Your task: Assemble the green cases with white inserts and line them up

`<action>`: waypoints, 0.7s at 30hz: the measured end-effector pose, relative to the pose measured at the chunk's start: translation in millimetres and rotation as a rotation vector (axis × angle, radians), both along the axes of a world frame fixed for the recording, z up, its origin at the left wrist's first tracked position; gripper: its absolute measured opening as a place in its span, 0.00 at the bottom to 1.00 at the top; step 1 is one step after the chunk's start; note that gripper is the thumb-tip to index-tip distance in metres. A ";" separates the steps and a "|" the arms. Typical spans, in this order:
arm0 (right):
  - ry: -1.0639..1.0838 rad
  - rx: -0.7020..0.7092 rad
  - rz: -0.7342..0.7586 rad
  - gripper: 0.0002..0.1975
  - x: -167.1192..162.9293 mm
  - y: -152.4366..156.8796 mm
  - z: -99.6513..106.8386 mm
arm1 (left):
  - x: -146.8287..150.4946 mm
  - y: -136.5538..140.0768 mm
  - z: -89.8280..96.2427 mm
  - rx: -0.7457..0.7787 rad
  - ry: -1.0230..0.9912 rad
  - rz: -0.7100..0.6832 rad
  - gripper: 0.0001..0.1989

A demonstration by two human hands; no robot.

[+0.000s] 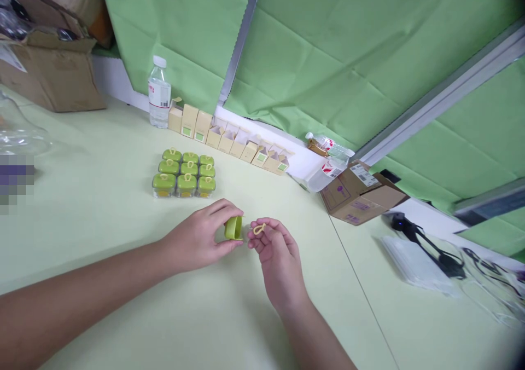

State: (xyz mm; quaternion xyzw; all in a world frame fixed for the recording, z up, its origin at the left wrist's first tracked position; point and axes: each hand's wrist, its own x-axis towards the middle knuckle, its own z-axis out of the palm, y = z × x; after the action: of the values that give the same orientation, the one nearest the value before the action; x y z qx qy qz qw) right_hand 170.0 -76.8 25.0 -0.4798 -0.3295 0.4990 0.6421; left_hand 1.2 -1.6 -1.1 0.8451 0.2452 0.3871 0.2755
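Note:
My left hand [200, 238] grips a small green lid [233, 228] between thumb and fingers, its hollow side turned toward my right hand. In my right hand [279, 255], a thin yellow cord loop [259, 229] is pinched between thumb and fingertips, just right of the lid and apart from it. Beyond my left hand, several small clear containers [186, 185] stand in a tight block. Each wears a green lid, most with a yellow loop on top.
A row of small beige boxes [203, 126], some with raised flaps, lines the back edge beside an upright water bottle [159, 93]. Cardboard boxes stand at left [61, 80] and right [353, 195]. Other bottles [328, 170], plastic bags [414, 266] and black cables [449, 263] lie to the right.

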 end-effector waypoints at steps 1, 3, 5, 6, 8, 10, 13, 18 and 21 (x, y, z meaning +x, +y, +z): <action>0.004 -0.003 0.001 0.05 0.3 0.3 -0.6 | -0.1 0.1 0.0 -0.003 0.004 -0.001 0.19; 0.011 -0.004 -0.002 0.05 0.8 0.8 -1.7 | -0.2 0.2 -0.2 -0.006 0.010 -0.004 0.19; 0.012 0.001 -0.007 0.05 0.8 1.2 -2.2 | -0.1 0.4 -0.6 -0.003 0.013 -0.006 0.19; 0.008 0.003 -0.007 0.05 0.7 1.3 -2.1 | 0.1 0.4 -0.7 -0.002 0.013 -0.006 0.19; -0.006 -0.001 -0.004 0.05 0.0 1.3 -1.2 | 0.3 0.4 -0.8 0.000 0.013 0.000 0.19; -0.020 -0.013 -0.004 0.06 -1.0 1.2 0.1 | 0.3 0.1 -0.6 -0.001 0.018 0.009 0.19; -0.032 -0.027 -0.004 0.07 -2.1 1.2 1.0 | 0.1 -0.3 -0.3 -0.001 0.018 0.014 0.19; -0.048 -0.032 -0.006 0.06 -2.0 1.1 -0.2 | -0.1 -0.8 0.7 -0.009 0.023 0.012 0.18; -0.043 -0.018 -0.015 0.05 -1.2 0.7 -1.1 | 0.3 -0.8 1.3 -0.017 0.028 0.013 0.18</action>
State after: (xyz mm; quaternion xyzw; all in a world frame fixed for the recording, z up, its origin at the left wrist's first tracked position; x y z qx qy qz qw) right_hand 168.8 -76.1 23.9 -0.4986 -0.3349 0.4868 0.6343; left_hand 1.5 -2.5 0.2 0.8464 0.2579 0.3749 0.2768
